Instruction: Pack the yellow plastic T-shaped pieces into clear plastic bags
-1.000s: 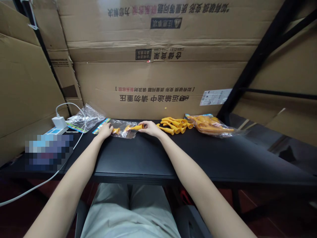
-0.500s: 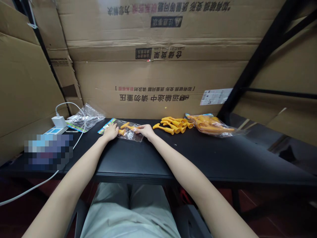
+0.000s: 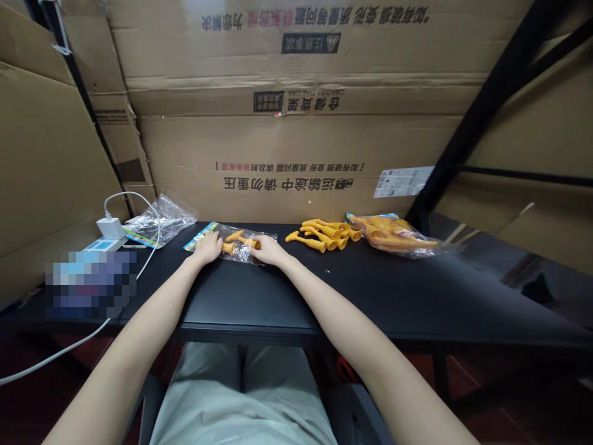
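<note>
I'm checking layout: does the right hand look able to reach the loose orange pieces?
Likely yes: the right hand, at the clear bag, is near the loose orange pieces, nothing visible between.

Printed cardboard wall (image 3: 296,139), black tabletop (image 3: 393,296), black slanted post (image 3: 482,114), reddish floor (image 3: 467,371)

A clear, shiny plastic bag (image 3: 243,252) lies flat, its multicoloured header strip (image 3: 202,235) at the left end. Inside the bag, an orange flared piece (image 3: 236,235) lies toward the far edge; a second orange piece (image 3: 228,248), partly hidden, toward the near edge.
</note>
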`<control>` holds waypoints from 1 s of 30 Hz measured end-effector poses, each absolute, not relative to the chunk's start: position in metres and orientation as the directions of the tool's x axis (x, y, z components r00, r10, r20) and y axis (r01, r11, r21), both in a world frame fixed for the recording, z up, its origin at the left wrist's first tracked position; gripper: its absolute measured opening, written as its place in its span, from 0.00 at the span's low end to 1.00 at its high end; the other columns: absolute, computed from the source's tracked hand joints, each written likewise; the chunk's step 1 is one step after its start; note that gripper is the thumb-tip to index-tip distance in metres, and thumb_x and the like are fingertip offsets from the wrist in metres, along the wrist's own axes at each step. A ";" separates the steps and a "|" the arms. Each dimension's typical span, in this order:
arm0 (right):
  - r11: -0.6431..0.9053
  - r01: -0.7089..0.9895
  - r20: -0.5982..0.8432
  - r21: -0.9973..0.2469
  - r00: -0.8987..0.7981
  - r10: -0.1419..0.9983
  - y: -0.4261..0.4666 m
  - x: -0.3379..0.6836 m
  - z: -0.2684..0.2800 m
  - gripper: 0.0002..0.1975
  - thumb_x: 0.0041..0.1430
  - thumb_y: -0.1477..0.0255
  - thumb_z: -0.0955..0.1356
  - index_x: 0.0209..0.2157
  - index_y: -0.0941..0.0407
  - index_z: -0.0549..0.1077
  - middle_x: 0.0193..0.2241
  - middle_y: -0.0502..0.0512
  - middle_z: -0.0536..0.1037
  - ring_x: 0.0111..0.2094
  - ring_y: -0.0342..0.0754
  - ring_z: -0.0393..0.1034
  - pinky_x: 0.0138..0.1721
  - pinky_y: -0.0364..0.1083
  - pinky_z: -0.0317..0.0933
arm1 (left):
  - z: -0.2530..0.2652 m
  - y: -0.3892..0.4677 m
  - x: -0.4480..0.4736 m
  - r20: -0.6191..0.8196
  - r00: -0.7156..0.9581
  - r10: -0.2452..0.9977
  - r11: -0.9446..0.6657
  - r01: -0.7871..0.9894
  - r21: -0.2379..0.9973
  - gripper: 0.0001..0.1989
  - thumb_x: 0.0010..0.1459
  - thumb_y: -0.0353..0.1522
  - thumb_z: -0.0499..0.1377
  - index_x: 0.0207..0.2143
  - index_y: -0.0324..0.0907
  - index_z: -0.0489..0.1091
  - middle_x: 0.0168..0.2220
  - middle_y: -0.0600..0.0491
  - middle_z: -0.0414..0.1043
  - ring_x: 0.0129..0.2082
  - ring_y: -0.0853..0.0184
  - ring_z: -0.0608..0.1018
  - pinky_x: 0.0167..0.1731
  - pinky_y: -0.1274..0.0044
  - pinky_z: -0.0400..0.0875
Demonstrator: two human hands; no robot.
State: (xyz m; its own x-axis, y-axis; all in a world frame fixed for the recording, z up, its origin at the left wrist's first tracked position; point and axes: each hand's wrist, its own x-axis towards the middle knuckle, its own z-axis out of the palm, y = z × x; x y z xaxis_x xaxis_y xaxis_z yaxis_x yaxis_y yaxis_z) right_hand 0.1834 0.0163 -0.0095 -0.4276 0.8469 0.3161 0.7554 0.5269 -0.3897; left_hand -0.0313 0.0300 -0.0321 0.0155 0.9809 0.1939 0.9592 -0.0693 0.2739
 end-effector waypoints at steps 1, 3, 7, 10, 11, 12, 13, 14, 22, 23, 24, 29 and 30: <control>0.537 0.754 0.321 -0.379 -0.437 0.840 0.017 0.183 -0.011 0.06 0.53 0.73 0.66 0.29 0.60 0.75 0.31 0.59 0.78 0.32 0.48 0.70 0.32 0.41 0.56 | -0.031 0.029 -0.031 0.195 0.031 0.980 -0.086 0.955 0.284 0.26 0.62 0.35 0.41 0.58 0.32 0.59 0.61 0.40 0.56 0.62 0.59 0.59 0.59 0.68 0.53; 0.565 0.720 0.340 -0.403 -0.456 0.823 0.019 0.182 -0.014 0.06 0.52 0.76 0.65 0.30 0.60 0.75 0.30 0.58 0.78 0.32 0.47 0.69 0.33 0.41 0.57 | -0.029 0.027 -0.029 0.195 0.094 0.976 -0.153 0.937 0.314 0.25 0.61 0.35 0.42 0.57 0.33 0.60 0.60 0.42 0.58 0.61 0.60 0.61 0.58 0.69 0.54; 0.603 0.605 0.394 -0.520 -0.456 0.798 0.026 0.184 -0.021 0.08 0.53 0.77 0.66 0.34 0.59 0.76 0.33 0.56 0.79 0.34 0.48 0.71 0.37 0.42 0.60 | -0.027 0.022 -0.021 0.214 0.248 0.945 -0.320 0.844 0.431 0.23 0.59 0.34 0.45 0.56 0.39 0.63 0.56 0.48 0.66 0.56 0.62 0.68 0.56 0.70 0.59; 0.574 0.617 0.416 -0.538 -0.399 0.818 0.029 0.186 -0.023 0.08 0.53 0.77 0.67 0.34 0.59 0.77 0.36 0.59 0.79 0.38 0.50 0.72 0.40 0.44 0.61 | -0.027 0.021 -0.015 0.227 0.238 0.944 -0.326 0.775 0.542 0.23 0.56 0.33 0.47 0.54 0.40 0.66 0.54 0.50 0.69 0.54 0.61 0.69 0.55 0.71 0.60; 0.559 0.630 0.415 -0.539 -0.379 0.827 0.030 0.187 -0.023 0.08 0.53 0.77 0.67 0.35 0.60 0.77 0.37 0.60 0.79 0.39 0.51 0.73 0.41 0.44 0.61 | -0.027 0.022 -0.015 0.231 0.203 0.952 -0.302 0.756 0.580 0.22 0.56 0.32 0.47 0.52 0.40 0.67 0.53 0.50 0.69 0.54 0.61 0.69 0.55 0.71 0.61; 0.546 0.641 0.413 -0.539 -0.364 0.835 0.030 0.187 -0.024 0.08 0.53 0.77 0.67 0.35 0.60 0.77 0.38 0.61 0.79 0.40 0.52 0.73 0.41 0.44 0.62 | -0.026 0.023 -0.015 0.237 0.150 0.960 -0.269 0.736 0.621 0.22 0.56 0.32 0.47 0.51 0.40 0.68 0.52 0.50 0.70 0.54 0.62 0.69 0.55 0.72 0.61; 0.532 0.651 0.409 -0.541 -0.350 0.843 0.030 0.187 -0.024 0.08 0.53 0.77 0.67 0.36 0.60 0.77 0.39 0.61 0.79 0.41 0.53 0.73 0.42 0.45 0.62 | -0.026 0.024 -0.016 0.246 0.082 0.966 -0.230 0.711 0.665 0.22 0.55 0.31 0.46 0.49 0.39 0.69 0.52 0.50 0.71 0.53 0.62 0.70 0.55 0.72 0.61; 0.517 0.662 0.405 -0.543 -0.333 0.852 0.030 0.186 -0.024 0.08 0.53 0.77 0.68 0.36 0.60 0.77 0.39 0.62 0.79 0.42 0.54 0.73 0.42 0.45 0.62 | -0.025 0.026 -0.017 0.256 0.009 0.967 -0.195 0.676 0.711 0.22 0.55 0.30 0.45 0.49 0.38 0.70 0.51 0.49 0.71 0.53 0.63 0.71 0.54 0.73 0.62; 0.418 0.663 0.354 -0.620 -0.239 0.904 0.029 0.185 -0.019 0.08 0.53 0.73 0.69 0.37 0.59 0.76 0.41 0.61 0.77 0.44 0.53 0.71 0.45 0.45 0.62 | -0.025 0.028 -0.030 0.256 -0.067 0.964 -0.161 0.617 0.770 0.22 0.53 0.29 0.43 0.43 0.38 0.72 0.46 0.49 0.74 0.48 0.66 0.74 0.52 0.76 0.64; 0.417 0.661 0.352 -0.624 -0.239 0.905 0.029 0.186 -0.018 0.08 0.53 0.74 0.69 0.36 0.59 0.75 0.41 0.61 0.77 0.44 0.52 0.71 0.44 0.45 0.62 | -0.024 0.027 -0.029 0.254 -0.045 0.966 -0.161 0.662 0.732 0.21 0.53 0.29 0.44 0.42 0.39 0.73 0.46 0.50 0.75 0.49 0.66 0.73 0.53 0.75 0.64; 0.422 0.662 0.359 -0.619 -0.239 0.902 0.028 0.187 -0.017 0.08 0.52 0.74 0.69 0.36 0.59 0.75 0.40 0.61 0.77 0.43 0.52 0.71 0.43 0.44 0.62 | -0.024 0.025 -0.029 0.253 -0.024 0.967 -0.163 0.705 0.691 0.21 0.54 0.29 0.44 0.42 0.40 0.73 0.46 0.51 0.74 0.50 0.65 0.73 0.53 0.74 0.63; 0.418 0.671 0.346 -0.613 -0.247 0.905 0.026 0.190 -0.013 0.07 0.51 0.70 0.69 0.30 0.59 0.72 0.32 0.57 0.77 0.35 0.47 0.70 0.35 0.41 0.61 | -0.018 0.020 -0.030 0.248 0.025 0.968 -0.169 0.799 0.577 0.21 0.55 0.29 0.44 0.44 0.41 0.73 0.46 0.52 0.75 0.49 0.64 0.73 0.52 0.75 0.64; 0.414 0.644 0.297 -0.643 -0.289 0.910 0.024 0.190 -0.013 0.08 0.53 0.67 0.69 0.29 0.59 0.72 0.28 0.55 0.76 0.30 0.45 0.69 0.32 0.41 0.60 | -0.017 0.020 -0.030 0.251 0.030 0.967 -0.173 0.802 0.572 0.22 0.55 0.29 0.44 0.44 0.41 0.73 0.46 0.52 0.75 0.49 0.64 0.73 0.52 0.75 0.64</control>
